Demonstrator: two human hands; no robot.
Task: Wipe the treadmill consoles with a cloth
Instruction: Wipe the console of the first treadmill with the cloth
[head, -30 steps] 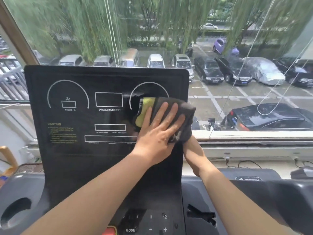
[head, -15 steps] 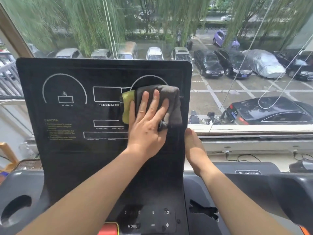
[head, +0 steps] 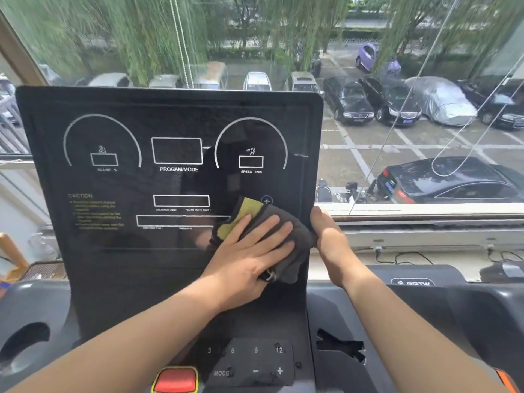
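Two bare forearms, no sleeves in view, left hand point(head: 249, 259) and right hand point(head: 330, 239) ungloved

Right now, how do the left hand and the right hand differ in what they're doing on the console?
The left hand lies flat with fingers spread, pressing the cloth against the console face; the right hand curls around the console's right edge. The left hand sits on the front panel, low on the right; the right hand is at the side, with its fingers out of sight behind the edge. Both hands are bare and touch the console at about the same height.
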